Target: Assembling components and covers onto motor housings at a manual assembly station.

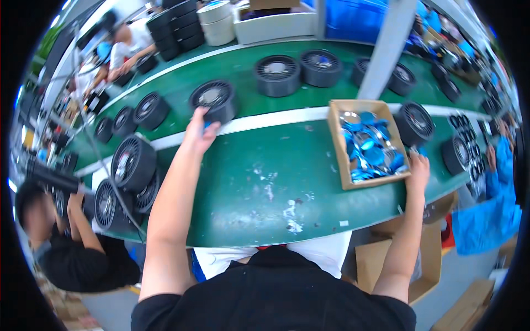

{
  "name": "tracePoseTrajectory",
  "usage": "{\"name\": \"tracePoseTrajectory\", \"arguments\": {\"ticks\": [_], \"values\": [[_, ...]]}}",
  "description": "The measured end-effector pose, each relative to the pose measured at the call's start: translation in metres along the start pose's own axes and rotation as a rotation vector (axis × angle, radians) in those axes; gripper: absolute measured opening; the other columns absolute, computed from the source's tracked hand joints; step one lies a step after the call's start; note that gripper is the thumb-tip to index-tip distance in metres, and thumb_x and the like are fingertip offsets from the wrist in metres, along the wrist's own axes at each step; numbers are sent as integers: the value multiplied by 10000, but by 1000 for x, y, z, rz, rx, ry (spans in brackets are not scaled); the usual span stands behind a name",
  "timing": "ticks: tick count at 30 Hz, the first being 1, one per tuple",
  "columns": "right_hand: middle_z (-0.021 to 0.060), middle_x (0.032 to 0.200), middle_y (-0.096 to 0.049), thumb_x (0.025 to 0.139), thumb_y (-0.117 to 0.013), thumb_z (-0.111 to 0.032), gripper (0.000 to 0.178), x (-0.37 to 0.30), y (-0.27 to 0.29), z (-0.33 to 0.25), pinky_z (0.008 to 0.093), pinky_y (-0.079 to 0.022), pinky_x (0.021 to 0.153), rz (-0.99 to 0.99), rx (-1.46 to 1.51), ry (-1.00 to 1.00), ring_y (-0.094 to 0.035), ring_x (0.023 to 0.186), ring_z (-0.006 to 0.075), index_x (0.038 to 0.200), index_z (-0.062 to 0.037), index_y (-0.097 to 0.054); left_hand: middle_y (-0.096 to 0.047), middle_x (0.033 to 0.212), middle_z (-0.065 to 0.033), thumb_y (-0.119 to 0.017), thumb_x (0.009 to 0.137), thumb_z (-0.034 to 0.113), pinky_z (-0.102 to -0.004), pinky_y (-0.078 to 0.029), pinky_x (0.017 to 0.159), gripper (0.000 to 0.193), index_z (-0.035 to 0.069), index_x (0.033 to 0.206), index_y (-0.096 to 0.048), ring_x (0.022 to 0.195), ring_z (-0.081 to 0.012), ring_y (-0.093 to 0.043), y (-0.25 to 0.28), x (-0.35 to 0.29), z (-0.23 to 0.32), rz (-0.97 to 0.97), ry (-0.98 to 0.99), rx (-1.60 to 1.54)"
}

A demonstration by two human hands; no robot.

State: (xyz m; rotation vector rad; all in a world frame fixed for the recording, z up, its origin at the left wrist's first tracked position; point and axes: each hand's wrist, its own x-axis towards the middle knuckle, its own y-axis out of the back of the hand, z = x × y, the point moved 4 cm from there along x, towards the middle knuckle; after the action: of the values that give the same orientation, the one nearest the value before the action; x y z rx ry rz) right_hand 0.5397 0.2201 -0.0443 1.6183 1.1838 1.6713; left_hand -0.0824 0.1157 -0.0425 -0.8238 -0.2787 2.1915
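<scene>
1. Wheel (214, 97), dark, lies upper left of centre on green counter (237, 198).
2. Left grip (203, 132) overlaps its lower edge; hold unclear.
3. Right grip (418, 165), right of frame beside carton (381, 179): cannot tell its hold.

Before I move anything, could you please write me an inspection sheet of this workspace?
Surface: green bench, pale scuffs toward the near side.
Things: dark wheel left of centre; cardboard box of shiny blue discs at right.
Clutter: small white scrap near the front edge.
Grip: left hand at the dark wheel's near side, right hand beside the box; hold unclear for both.
Cables: thin grey cable at left.
Surroundings: co-worker in black at left.
</scene>
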Motion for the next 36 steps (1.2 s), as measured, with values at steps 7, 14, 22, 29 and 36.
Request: {"name": "tracePoseTrajectory", "arguments": {"ticks": [7, 14, 22, 29, 36], "values": [[174, 951, -603, 821, -638, -27, 87, 7, -1, 15, 456, -449, 821, -47, 37, 31, -551, 933, 383, 891, 16, -610, -544, 880, -192, -652, 895, 392, -231, -284, 356, 435, 62, 1133, -498, 443, -114, -353, -22, 65, 25, 24, -1, -13], [145, 1106, -629, 920, -602, -76, 94, -12, 5, 59, 367, -456, 874, 48, 247, 115, -573, 1037, 298, 952, 11, -585, -580, 874, -47, -716, 837, 461, -250, -381, 430, 445, 151, 1122, -573, 652, -174, -540, 47, 68, 97, 699, -372, -711], [101, 1158, -587, 983, -569, -148, 336, -37, 27, 61, 311, -476, 898, -146, 1114, -514, -564, 1017, 192, 1296, -31, -532, -616, 890, -104, -730, 811, 433, -285, -430, 448, 539, -20, 1075, -608, 621, -221, -568, 68, 101, 92, 736, -460, -875], [159, 1190, -593, 992, -531, -134, 342, -19, 47, 47, 452, -417, 1093, 26, 1827, -492, -526, 1221, 326, 1286, 37, -500, -387, 626, -7, -726, 812, 376, -218, -346, 369, 362, 99, 890, -507, 430, -96, -390, 29, 0, 18, 205, -189, -542], [240, 1320, -543, 968, -529, -68, 292, -29, 122, -53, 526, -335, 1137, 36, 1816, -60, -436, 1335, 396, 1246, 20, -533, -575, 714, -81, -660, 864, 440, -170, -266, 353, 477, -22, 878, -543, 445, -58, -391, 49, -158, -65, -8, 240, 84]]}}
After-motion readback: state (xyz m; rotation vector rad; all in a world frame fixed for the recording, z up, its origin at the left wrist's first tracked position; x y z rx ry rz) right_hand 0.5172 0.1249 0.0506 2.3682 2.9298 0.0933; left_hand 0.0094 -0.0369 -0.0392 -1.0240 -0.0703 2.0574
